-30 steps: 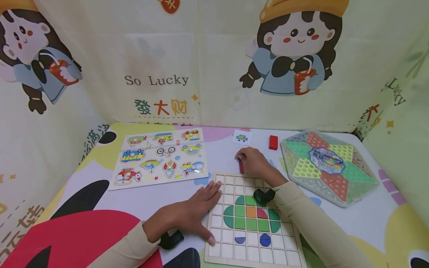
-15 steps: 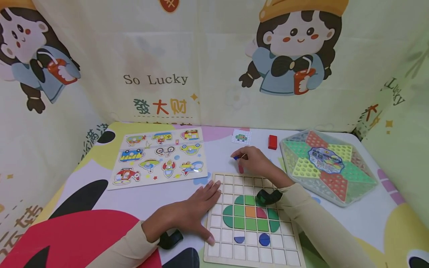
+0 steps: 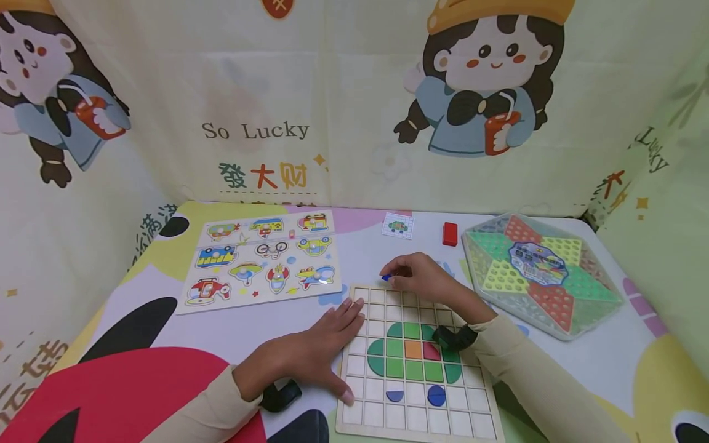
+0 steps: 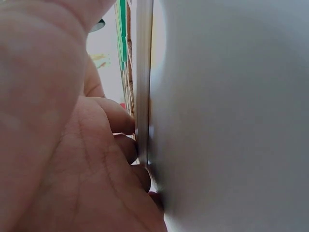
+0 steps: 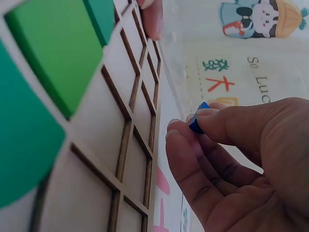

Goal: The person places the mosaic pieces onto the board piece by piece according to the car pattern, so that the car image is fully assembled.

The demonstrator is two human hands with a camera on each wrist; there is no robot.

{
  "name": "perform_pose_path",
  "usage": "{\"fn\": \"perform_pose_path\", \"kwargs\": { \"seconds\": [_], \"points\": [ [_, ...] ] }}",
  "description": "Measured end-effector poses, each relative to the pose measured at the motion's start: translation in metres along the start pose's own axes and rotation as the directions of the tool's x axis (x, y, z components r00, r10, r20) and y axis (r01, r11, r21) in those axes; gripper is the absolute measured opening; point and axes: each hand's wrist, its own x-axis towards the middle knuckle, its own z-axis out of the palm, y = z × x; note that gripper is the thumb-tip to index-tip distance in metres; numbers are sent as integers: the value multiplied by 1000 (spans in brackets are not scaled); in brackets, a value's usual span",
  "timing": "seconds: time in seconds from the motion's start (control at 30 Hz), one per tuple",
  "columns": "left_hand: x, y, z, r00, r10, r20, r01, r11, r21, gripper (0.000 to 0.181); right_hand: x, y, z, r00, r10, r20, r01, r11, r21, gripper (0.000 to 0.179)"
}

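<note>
A wooden grid board (image 3: pixel 376 420) holds green pieces (image 3: pixel 414 370), one orange square (image 3: pixel 413 349) and a red piece (image 3: pixel 431 351) partly covered by the wristband. Lower on the grid lie a blue half-disc (image 3: pixel 394 396) and a blue disc (image 3: pixel 436 395). Along the board's left edge rests my left hand (image 3: pixel 324 344), fingers extended and thumb spread onto the grid. Above the board's far edge, my right hand (image 3: pixel 418 277) pinches a small blue puzzle piece (image 5: pixel 198 120) between thumb and fingers. Its exact shape is partly hidden.
A small printed pattern card (image 3: pixel 397 226) and a red block (image 3: pixel 450 234) lie at the back. To the left is a vehicle picture puzzle (image 3: pixel 266 258); to the right, a hexagonal clear box (image 3: pixel 543 277) with coloured triangles. Printed fabric hangs behind.
My right hand lifts the blue piece and draws it slightly nearer the board. The red piece beneath that hand no longer shows in the head view. My left hand stays put.
</note>
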Motion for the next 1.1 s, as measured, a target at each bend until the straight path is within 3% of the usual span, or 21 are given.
{"fn": "perform_pose_path", "kwargs": {
  "seconds": [0.4, 0.63, 1.1],
  "points": [
    [0, 0, -1, 1000, -2, 1, 2, 1000, 2, 123, -16, -5, 0, 999, -23, 25, 23, 1000, 4, 19],
    [0, 0, 0, 1000, -4, 1, 4, 1000, 3, 123, -26, -8, 2, 998, -29, 61, 25, 998, 59, 19],
    [0, 0, -2, 1000, -9, 12, 9, 1000, -13, 123, -49, -10, 14, 985, -107, 138, 97, 992, 80, 17]
  ]
}}
